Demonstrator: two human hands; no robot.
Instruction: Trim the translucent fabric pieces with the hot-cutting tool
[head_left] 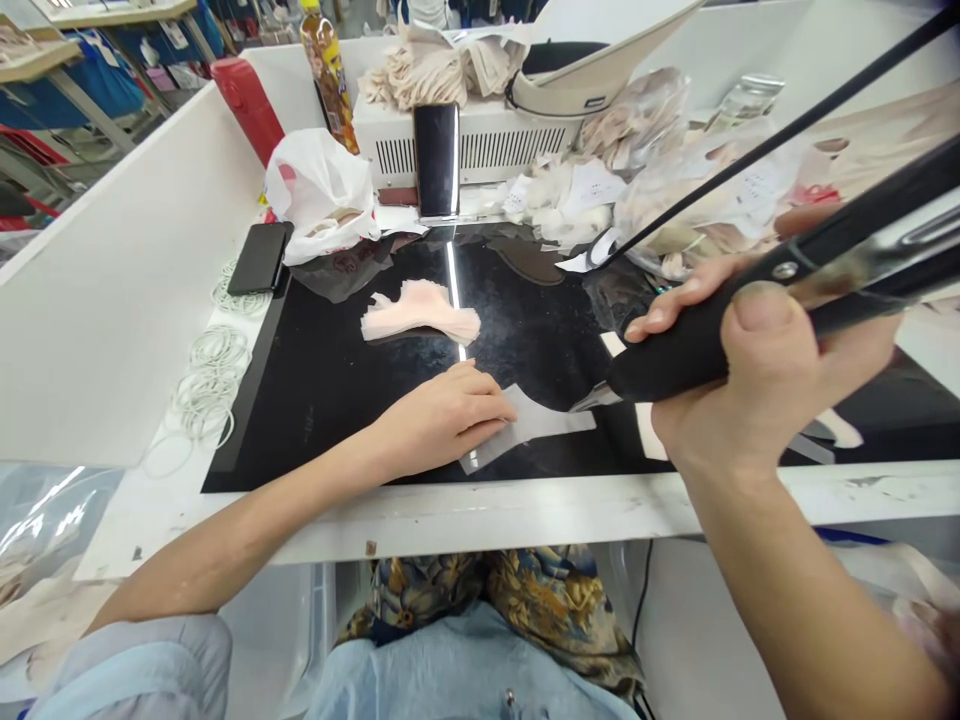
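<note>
My left hand (450,415) lies over the black work surface (315,390), fingers together and curled, pressing on the left part of a translucent white cut-out piece (544,420). In my right hand (772,370) is a thick black-handled tool (675,360) with a flat metal tip (596,398). That tip is at the right end of the translucent piece; whether it touches cannot be made out. A fanned stack of pale pink cut pieces (420,310) sits beyond my left hand. Small cream pieces (651,430) lie under and beside the tool.
White loops (214,370) and a black phone (259,260) line the left edge. Behind are a white plastic bag (322,190), an upright phone (437,160), a drink bottle (330,75) and fabric bundles (427,65). A black cord (750,155) slants across the right.
</note>
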